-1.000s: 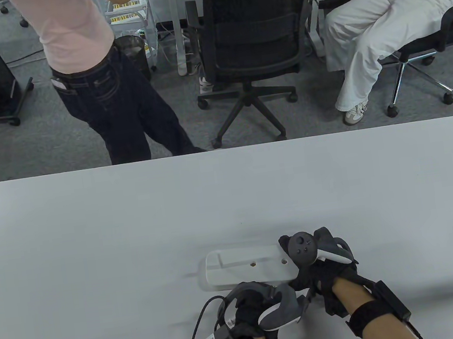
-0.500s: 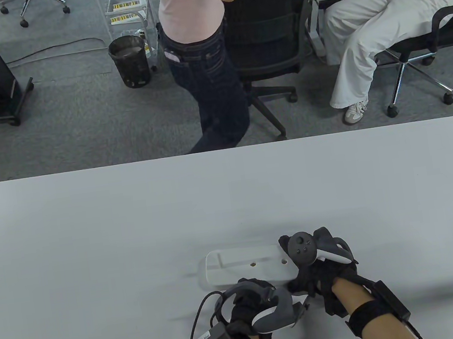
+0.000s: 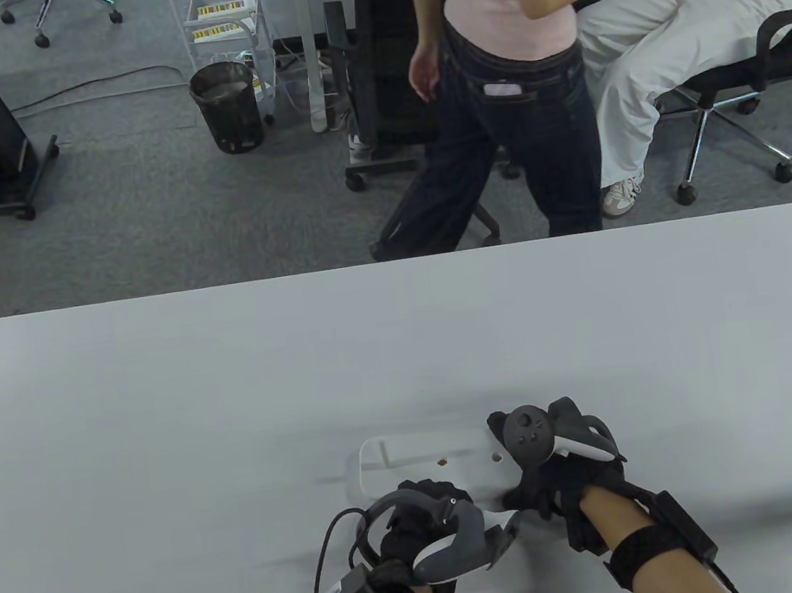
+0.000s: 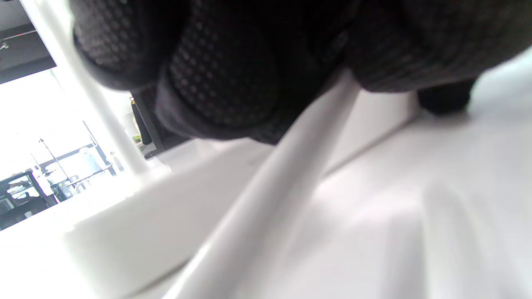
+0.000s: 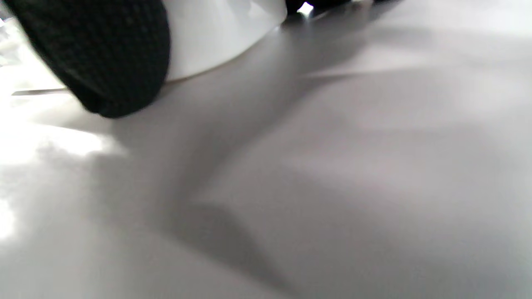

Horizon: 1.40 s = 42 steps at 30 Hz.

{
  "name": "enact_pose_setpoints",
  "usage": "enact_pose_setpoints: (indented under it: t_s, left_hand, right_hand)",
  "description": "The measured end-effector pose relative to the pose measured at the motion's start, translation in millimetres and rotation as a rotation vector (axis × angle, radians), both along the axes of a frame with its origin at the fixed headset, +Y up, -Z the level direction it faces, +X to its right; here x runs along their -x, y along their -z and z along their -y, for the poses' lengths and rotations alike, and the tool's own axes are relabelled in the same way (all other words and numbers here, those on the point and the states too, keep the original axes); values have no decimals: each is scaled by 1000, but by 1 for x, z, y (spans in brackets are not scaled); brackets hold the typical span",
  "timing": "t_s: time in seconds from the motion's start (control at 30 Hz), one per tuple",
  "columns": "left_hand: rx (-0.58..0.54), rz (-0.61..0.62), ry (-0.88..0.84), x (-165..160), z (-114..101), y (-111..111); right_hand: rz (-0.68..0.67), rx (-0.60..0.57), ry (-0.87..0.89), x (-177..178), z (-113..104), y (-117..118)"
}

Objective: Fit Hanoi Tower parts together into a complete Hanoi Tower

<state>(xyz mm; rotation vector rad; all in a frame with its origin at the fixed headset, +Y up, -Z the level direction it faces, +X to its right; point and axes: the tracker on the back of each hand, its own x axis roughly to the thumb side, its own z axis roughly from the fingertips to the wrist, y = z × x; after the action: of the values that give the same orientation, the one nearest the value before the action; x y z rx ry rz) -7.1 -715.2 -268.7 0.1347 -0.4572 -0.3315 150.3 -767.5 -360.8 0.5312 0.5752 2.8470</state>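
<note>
A white Hanoi Tower base [image 3: 424, 453] lies on the table near the front edge. One white peg [image 3: 382, 453] stands at its left end, and two empty holes show to the right. My left hand [image 3: 433, 497] is at the base's near edge and grips a loose white peg [image 4: 266, 195], which slants down from the fingers [image 4: 232, 74]. The standing peg [image 4: 87, 95] and the base [image 4: 137, 232] lie behind it. My right hand [image 3: 531, 493] holds the base's right end. One of its fingers [image 5: 104, 54] presses against the base's side [image 5: 216, 37].
The grey-white table [image 3: 164, 414] stretches wide to the left, right and far side. A cable [image 3: 327, 546] trails from my left wrist. A person [image 3: 513, 77] walks past beyond the far edge, near office chairs [image 3: 738, 69].
My left hand has moved left and up to the base's near edge. My right hand and the base have not moved. The passer-by has walked from left to right.
</note>
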Motion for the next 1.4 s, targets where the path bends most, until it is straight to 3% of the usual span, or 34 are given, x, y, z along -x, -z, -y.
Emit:
enact_pose_setpoints:
  t_s: [0.2, 0.37, 0.53, 0.7, 0.93, 1.2, 1.4]
  left_hand:
    - [-54, -4, -266, 32, -44, 4]
    - [-27, -31, -604, 64, -74, 15]
    - [-23, -33, -862, 86, -86, 24]
    - [-27, -29, -1004, 96, -83, 33]
    - [-51, -23, -1063, 93, -76, 41]
    - [-164, 22, -970, 85, -76, 44]
    - [-189, 28, -914, 78, -72, 46]
  right_hand:
    - [1, 2, -4, 1, 0, 0]
    - [3, 1, -7, 1, 0, 0]
    - [4, 1, -8, 1, -1, 0]
    - [4, 1, -7, 1, -1, 0]
    - [5, -1, -4, 1, 0, 0]
    - [5, 0, -4, 1, 0, 0]
    - [6, 1, -6, 1, 0, 0]
